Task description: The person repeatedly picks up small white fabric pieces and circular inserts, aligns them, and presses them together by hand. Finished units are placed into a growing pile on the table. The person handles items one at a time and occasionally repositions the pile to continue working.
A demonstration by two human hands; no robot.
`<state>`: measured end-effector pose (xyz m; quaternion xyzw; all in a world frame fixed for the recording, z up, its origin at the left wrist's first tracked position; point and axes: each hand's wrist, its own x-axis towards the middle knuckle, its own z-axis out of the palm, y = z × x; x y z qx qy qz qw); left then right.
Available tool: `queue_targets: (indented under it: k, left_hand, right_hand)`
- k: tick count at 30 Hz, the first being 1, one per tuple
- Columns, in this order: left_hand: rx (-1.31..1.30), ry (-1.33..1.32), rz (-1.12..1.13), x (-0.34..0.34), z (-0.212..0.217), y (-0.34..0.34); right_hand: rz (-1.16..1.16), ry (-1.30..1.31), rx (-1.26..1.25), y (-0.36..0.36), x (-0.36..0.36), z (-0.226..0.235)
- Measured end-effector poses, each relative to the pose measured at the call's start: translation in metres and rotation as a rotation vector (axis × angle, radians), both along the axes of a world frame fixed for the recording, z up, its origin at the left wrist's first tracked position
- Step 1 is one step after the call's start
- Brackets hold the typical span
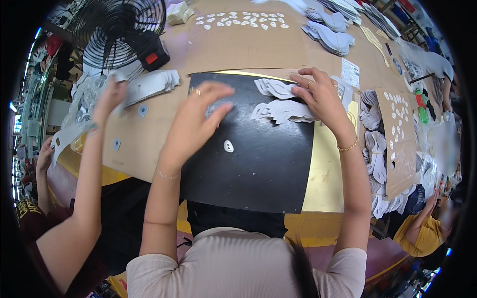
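My left hand (206, 107) hovers over a black mat (243, 179), fingers apart and slightly blurred, with nothing visible in it. Below it on the mat lies a small white oval piece (228, 146) with dark holes. Two fanned stacks of white, curved flat pieces rest at the mat's upper right: an upper stack (273, 88) and a lower stack (280, 111). My right hand (320, 94) has its thumb and fingers at the right end of the upper stack, closed on those pieces; its palm side is hidden.
A cardboard sheet (238, 49) bearing rows of small oval pieces lies beyond the mat. A black fan (119, 32) stands at far left. At left, a co-worker's hand (112, 94) moves, blurred. Piled white pieces (376, 154) and another cardboard sheet (401, 164) are at right.
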<state>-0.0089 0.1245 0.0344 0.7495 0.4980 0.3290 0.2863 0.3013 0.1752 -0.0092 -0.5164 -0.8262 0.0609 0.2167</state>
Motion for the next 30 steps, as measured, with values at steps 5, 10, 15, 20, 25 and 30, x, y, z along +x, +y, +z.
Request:
queue_targets:
  k: [5, 10, 15, 20, 25, 30]
  left_hand:
    - [-0.117, 0.145, -0.077, -0.029, -0.038, -0.052]
    - [-0.087, 0.253, -0.155, -0.031, -0.048, -0.058]
    - [-0.105, 0.279, -0.159, -0.029, -0.047, -0.059]
    - [-0.086, 0.271, -0.148, -0.031, -0.053, -0.064]
    - [-0.072, 0.240, -0.131, -0.031, -0.058, -0.068]
    - [-0.068, 0.229, -0.113, -0.032, -0.061, -0.070]
  right_hand:
    - [0.000, -0.055, -0.045, -0.003, -0.011, 0.004]
    - [0.007, -0.005, 0.120, -0.011, -0.014, -0.003]
    - [0.031, 0.045, 0.227, -0.016, -0.020, 0.002]
    - [-0.037, 0.119, -0.034, -0.025, -0.023, 0.019]
    - [-0.018, 0.229, -0.017, -0.032, -0.018, 0.028]
    - [-0.039, 0.357, -0.064, -0.059, -0.021, 0.057]
